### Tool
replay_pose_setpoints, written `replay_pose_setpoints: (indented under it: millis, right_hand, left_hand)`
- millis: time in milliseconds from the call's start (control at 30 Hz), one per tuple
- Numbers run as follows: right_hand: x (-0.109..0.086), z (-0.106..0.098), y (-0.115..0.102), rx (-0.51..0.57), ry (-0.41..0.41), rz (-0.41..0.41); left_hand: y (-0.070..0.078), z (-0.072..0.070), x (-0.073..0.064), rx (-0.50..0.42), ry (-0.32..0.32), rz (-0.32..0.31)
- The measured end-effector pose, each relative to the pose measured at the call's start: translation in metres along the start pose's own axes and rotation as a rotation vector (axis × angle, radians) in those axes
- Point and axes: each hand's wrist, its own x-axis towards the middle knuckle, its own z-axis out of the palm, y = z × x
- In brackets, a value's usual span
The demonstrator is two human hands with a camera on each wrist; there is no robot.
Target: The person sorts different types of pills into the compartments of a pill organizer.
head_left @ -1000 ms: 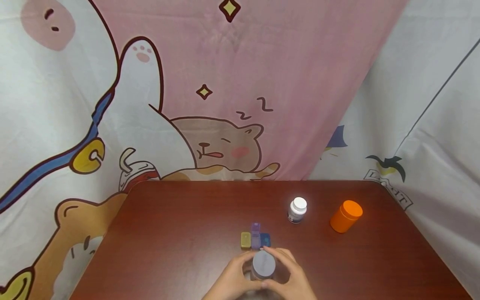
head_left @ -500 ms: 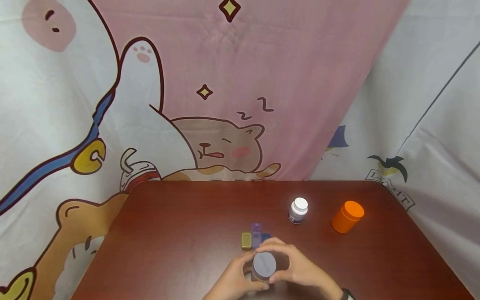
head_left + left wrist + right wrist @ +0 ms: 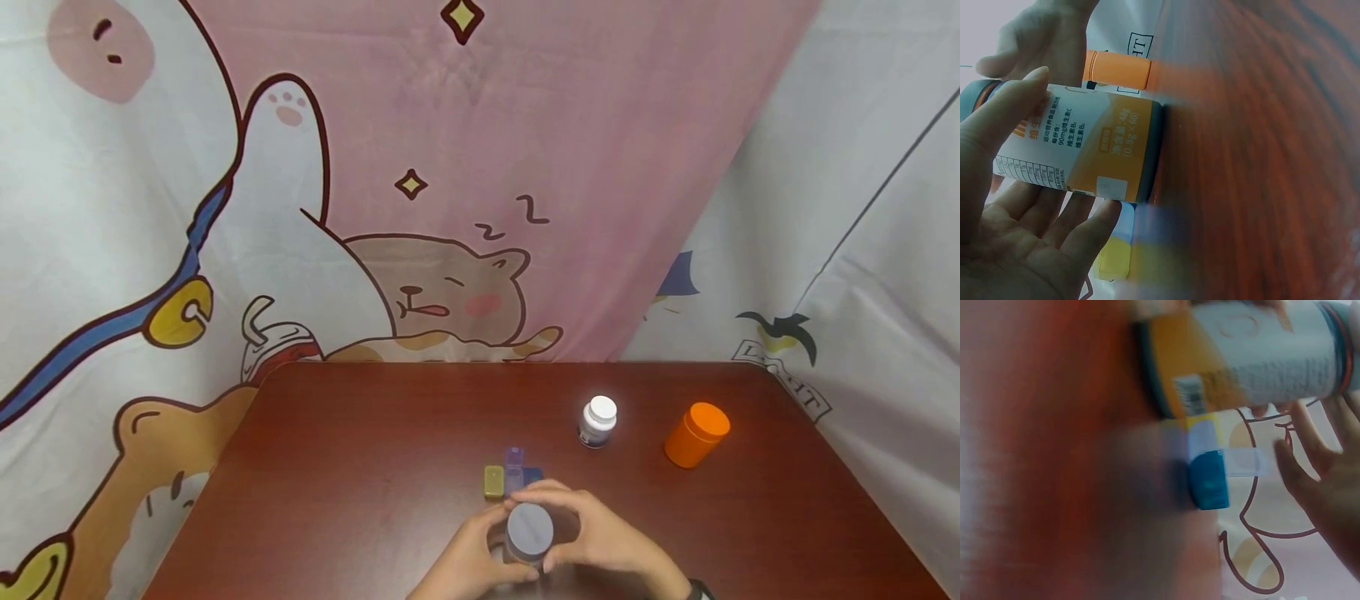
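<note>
Head view: evenly lit, mostly sharp; pale sheen on the worktop (image 3: pixel 360 467) toward the lower edge. Left wrist view: upper left corner overbright, jar label (image 3: pixel 1079 134) legible. Right wrist view: worktop heavily blurred, hazy.

Left hand (image 3: pixel 471 550) and right hand (image 3: pixel 600 533) facing each other in curved grips, low in the head view.

Left hand rises inward from the bottom edge; in the left wrist view the left thumb (image 3: pixel 1013 103) lies nearly straight on one side, the left fingers (image 3: pixel 1094 231) spread along the other. Right hand enters from the lower right, right forearm (image 3: pixel 663 571) slanting, thumb and index finger arched into a C; the right wrist view shows part of the right hand, lower fingers (image 3: pixel 1300 475) reaching out. Far-side fingertips of both hands come close; contact unclear.
</note>
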Motion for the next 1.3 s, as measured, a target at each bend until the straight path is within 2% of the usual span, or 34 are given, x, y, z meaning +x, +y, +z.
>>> replay_pose_setpoints:
  millis: [100, 267, 333, 433, 500, 600, 700, 833, 1100, 1300]
  right_hand:
    - [-0.01, 0.012, -0.003, -0.076, 0.119, 0.032]
    - [-0.024, 0.031, -0.008, -0.157, 0.322, 0.042]
    - [-0.028, 0.04, -0.012, -0.198, 0.411, 0.077]
    - [-0.031, 0.053, -0.021, -0.27, 0.536, 0.183]
    - [-0.031, 0.06, -0.027, -0.294, 0.594, 0.255]
    - [-0.03, 0.066, -0.032, -0.283, 0.623, 0.29]
    - [-0.027, 0.065, -0.031, -0.259, 0.605, 0.273]
    - [-0.023, 0.056, -0.022, -0.221, 0.513, 0.184]
    - [-0.011, 0.025, -0.005, -0.03, 0.215, 0.041]
    - [0.002, 0.0, 0.002, 0.128, -0.021, 0.012]
  left_hand:
    - [0.001, -0.001, 0.0, -0.005, -0.006, -0.002]
    - [0.001, -0.001, 0.0, -0.008, -0.008, -0.014]
    - [0.002, -0.002, 0.0, -0.011, -0.01, -0.026]
    - [0.003, -0.002, 0.0, -0.02, -0.01, -0.04]
    - [0.003, -0.002, 0.0, -0.012, -0.008, -0.049]
    - [0.003, -0.002, 0.0, -0.001, -0.005, -0.045]
    - [0.003, -0.003, 0.0, 0.006, -0.007, -0.044]
    - [0.002, -0.003, 0.0, 0.013, -0.007, -0.049]
    - [0.0, -0.001, -0.001, 0.031, 0.008, -0.034]
    - [0.0, 0.0, 0.0, 0.012, 0.013, -0.045]
